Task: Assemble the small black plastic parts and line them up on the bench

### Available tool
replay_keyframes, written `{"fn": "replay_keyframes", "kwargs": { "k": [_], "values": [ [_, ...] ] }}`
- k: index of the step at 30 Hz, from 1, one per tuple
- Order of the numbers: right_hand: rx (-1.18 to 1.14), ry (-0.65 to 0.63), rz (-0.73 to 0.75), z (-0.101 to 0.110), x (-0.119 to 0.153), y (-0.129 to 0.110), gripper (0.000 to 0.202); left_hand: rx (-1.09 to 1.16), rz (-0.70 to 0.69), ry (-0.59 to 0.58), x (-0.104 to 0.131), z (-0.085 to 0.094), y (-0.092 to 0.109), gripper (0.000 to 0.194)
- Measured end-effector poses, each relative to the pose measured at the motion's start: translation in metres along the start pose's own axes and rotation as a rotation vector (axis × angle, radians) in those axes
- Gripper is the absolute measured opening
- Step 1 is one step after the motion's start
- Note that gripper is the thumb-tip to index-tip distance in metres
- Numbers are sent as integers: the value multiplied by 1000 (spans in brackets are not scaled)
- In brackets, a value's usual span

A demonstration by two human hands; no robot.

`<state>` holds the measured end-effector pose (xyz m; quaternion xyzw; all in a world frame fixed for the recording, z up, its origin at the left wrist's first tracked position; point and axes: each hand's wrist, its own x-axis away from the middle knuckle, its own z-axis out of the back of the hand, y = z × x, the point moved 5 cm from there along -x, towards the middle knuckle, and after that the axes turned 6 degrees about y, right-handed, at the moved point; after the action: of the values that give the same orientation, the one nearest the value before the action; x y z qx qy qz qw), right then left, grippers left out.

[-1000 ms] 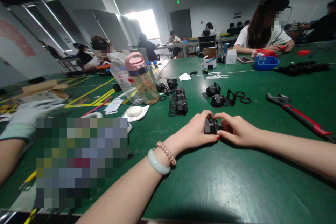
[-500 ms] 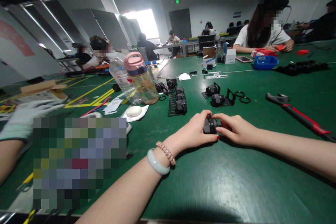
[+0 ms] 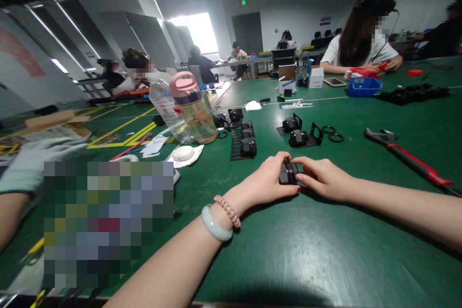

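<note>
On a green surface (image 3: 306, 250), centred before the wearer, the bare left hand (image 3: 269, 179) and right hand (image 3: 327, 179) meet at a small black fitting (image 3: 287, 174). The left grip is closed around the fitting's left side; the right grip pinches its right end between thumb and fingertips, how firmly I cannot tell. Good handling here likely means the left hand bracing the body while the right fingertips bear evenly, in line with it, so it does not tilt. Taking the fitting as the clock's centre, a wrench (image 3: 418, 160) lies at three o'clock, similar black parts (image 3: 299, 137) at one, two black rings (image 3: 335, 137) at two, a slatted rack (image 3: 236, 147) at ten and, farther out, a pink-lidded bottle (image 3: 197, 118) at ten.
</note>
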<state>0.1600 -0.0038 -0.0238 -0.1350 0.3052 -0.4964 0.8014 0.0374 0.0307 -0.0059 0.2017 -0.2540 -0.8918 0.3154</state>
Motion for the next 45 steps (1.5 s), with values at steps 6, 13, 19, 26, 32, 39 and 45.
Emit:
{"fn": "replay_keyframes", "kwargs": {
  "k": [6,13,19,26,32,39,45],
  "values": [
    [-102,-15,14,-1,3,-1,46,-5,-17,2,0,0,1,52],
    [-103,-19,27,-2,4,1,42,9,-13,3,1,2,2,50],
    [-100,-25,32,-3,4,1,37,21,-14,10,1,2,2,48],
    [-90,-23,41,-4,3,2,40,16,-15,4,0,2,2,50],
    [-84,-26,38,-4,2,1,39,18,0,3,0,2,2,50],
    [-76,-26,32,-2,3,-1,38,6,-3,3,1,1,1,50],
    [-72,-14,20,0,2,0,36,-13,-11,-9,1,1,1,51]
  ]
}}
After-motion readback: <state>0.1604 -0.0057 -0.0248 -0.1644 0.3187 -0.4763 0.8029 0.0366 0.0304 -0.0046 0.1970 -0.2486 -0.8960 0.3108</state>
